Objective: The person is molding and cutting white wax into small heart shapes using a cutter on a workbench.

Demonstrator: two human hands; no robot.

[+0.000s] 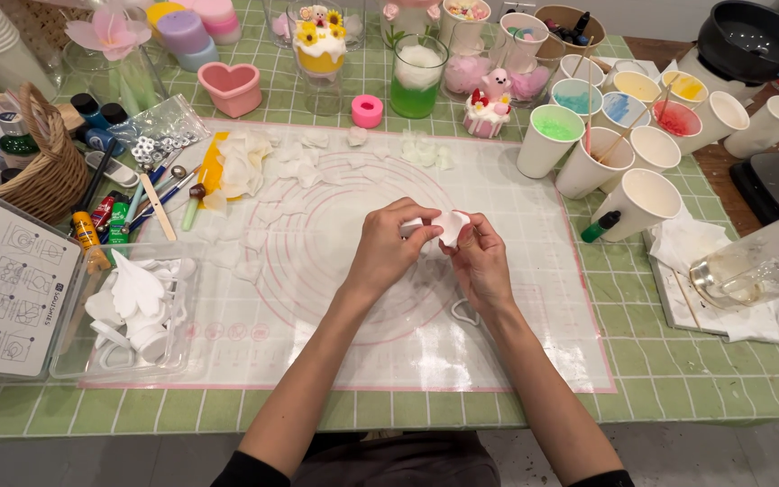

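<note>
Head view puts the small white petal piece (450, 225) between my two hands, pinched above the middle of the translucent mat (335, 298) with its pink ring markings. Around both hands I see open mat on every side: bare mat toward my body down to the pink border, and more toward the far edge, where loose white petals (304, 162) lie scattered well beyond my fingertips. Just under my right wrist lies a small white ring-shaped cutter (464, 312), close to the forearm. Right of my right hand, past the mat's edge, paper cups (588, 162) with coloured contents stand crowded on the green checked table (678, 361). Left of my left hand, well apart, sits a clear tray of white moulds (137, 307) beside its hinged lid.

Most of the piece is covered by my fingers, so I cannot make out its full shape. A glass jar (759, 266) is cut off at the right border, and a wicker basket (38, 162) at the left.

My left hand (388, 248) is curled, thumb and fingertips closed on the piece's left side. My right hand (480, 261) is also curled, fingers pressed on its right side from below.
</note>
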